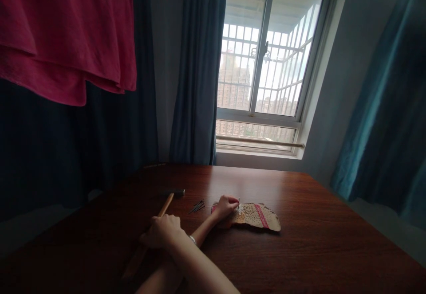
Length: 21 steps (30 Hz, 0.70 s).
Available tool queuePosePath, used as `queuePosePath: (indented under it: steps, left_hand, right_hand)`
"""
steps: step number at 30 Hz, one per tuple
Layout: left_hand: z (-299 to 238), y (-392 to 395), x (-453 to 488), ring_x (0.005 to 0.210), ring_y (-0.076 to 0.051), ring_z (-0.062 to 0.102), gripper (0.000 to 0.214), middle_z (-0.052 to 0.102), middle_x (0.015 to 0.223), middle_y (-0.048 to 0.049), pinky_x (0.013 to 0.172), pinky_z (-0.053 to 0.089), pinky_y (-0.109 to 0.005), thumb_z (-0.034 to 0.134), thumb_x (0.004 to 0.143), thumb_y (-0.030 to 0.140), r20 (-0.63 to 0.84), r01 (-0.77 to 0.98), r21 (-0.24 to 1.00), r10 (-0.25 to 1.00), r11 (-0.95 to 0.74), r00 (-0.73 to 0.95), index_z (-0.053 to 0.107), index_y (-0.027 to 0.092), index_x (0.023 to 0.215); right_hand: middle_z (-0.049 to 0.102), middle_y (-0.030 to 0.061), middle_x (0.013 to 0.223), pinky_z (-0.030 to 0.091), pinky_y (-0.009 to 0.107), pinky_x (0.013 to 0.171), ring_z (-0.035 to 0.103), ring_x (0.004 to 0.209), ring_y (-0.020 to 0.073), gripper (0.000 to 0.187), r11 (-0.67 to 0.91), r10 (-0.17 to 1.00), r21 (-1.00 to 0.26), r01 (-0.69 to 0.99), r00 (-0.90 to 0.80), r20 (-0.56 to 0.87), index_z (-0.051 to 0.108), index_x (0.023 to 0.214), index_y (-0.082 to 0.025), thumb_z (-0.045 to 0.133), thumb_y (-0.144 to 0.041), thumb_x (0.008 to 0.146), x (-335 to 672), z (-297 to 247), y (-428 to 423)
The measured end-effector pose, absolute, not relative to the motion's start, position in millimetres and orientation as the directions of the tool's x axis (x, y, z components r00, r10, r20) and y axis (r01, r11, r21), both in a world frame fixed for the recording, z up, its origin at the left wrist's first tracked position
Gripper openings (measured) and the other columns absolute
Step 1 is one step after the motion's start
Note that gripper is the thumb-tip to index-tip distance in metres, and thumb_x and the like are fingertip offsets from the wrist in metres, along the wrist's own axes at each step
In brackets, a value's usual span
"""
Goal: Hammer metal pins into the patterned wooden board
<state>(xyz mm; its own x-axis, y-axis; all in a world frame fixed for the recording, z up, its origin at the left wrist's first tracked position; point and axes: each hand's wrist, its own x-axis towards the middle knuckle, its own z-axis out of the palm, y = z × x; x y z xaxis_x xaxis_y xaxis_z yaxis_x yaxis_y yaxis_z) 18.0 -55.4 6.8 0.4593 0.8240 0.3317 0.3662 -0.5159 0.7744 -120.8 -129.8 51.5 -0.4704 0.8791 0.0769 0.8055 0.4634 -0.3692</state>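
Note:
My forearms cross, the right over the left. My left hand (226,207) is on the right side, pinching a thin upright nail (238,201) above a patterned piece of cardboard (271,221) that lies on the table. A shiny band (192,239) sits on the left wrist. To the left, my right hand (164,230) is closed around the wooden handle of a hammer (166,204). The hammer's metal head points away from me and rests on or close to the tabletop. Several loose dark nails (197,206) lie between the hammer head and the cardboard.
The brown wooden table (299,258) reaches to the wall under a barred window (259,63). Blue curtains (196,72) hang on both sides. A red cloth (66,32) hangs at the upper left.

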Motion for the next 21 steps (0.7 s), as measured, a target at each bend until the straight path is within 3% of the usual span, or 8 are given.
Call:
queuePosePath:
  steps: [7,9,12,15,21]
  left_hand:
    - [5.7,-53.7,17.6,0.071,-0.015,0.060,0.026,0.068,0.076,-0.0038,0.064,0.042,-0.022,0.050,0.071,0.028,0.341,0.361,0.772,0.819,-0.524,0.460,0.070,0.014,0.077]
    - [6.9,-54.7,17.8,0.071,-0.016,0.060,0.026,0.068,0.076,-0.0040,0.064,0.042,-0.022,0.050,0.071,0.028,0.337,0.363,0.773,0.822,-0.520,0.460,0.070,0.014,0.077]
    - [8.5,-56.2,17.8,0.073,-0.016,0.060,0.027,0.069,0.078,-0.0041,0.065,0.042,-0.022,0.050,0.070,0.029,0.329,0.361,0.782,0.828,-0.509,0.454,0.070,0.014,0.078]
    - [8.9,-56.6,17.3,0.074,-0.016,0.060,0.026,0.069,0.079,-0.0040,0.066,0.043,-0.022,0.050,0.070,0.028,0.331,0.353,0.785,0.827,-0.509,0.455,0.070,0.014,0.078]
    - [12.2,-57.8,18.0,0.075,-0.017,0.060,0.025,0.068,0.078,-0.0034,0.067,0.043,-0.023,0.052,0.072,0.030,0.285,0.387,0.794,0.849,-0.469,0.445,0.070,0.013,0.078]
  right_hand:
    - [0.066,0.0195,0.090,0.050,0.049,0.065,0.062,0.084,0.0364,0.040,0.342,0.927,-0.540,0.769,-0.370,0.061,0.061,0.092,-0.013,0.065,-0.032,0.058,-125.7,44.2,-121.9]
    - [0.064,0.0213,0.095,0.051,0.045,0.068,0.062,0.087,0.0348,0.045,0.286,0.947,-0.625,0.727,-0.316,0.066,0.056,0.100,-0.010,0.063,-0.025,0.059,-123.1,43.4,-122.4]
    - [0.062,0.0189,0.102,0.050,0.036,0.072,0.061,0.091,0.0279,0.057,0.219,0.968,-0.764,0.606,-0.235,0.091,0.041,0.116,-0.009,0.057,-0.018,0.061,-115.5,45.3,-120.5]
    - [0.062,0.0111,0.101,0.050,0.028,0.070,0.062,0.088,0.0209,0.050,0.167,0.981,-0.878,0.448,-0.168,0.101,0.042,0.111,-0.013,0.055,-0.017,0.063,-107.7,51.5,-114.6]
    - [0.061,0.0080,0.093,0.050,0.028,0.053,0.061,0.070,0.0177,0.058,0.151,0.987,-0.973,0.175,-0.073,0.140,0.030,0.125,-0.012,0.051,-0.024,0.072,-83.3,75.8,-120.2]
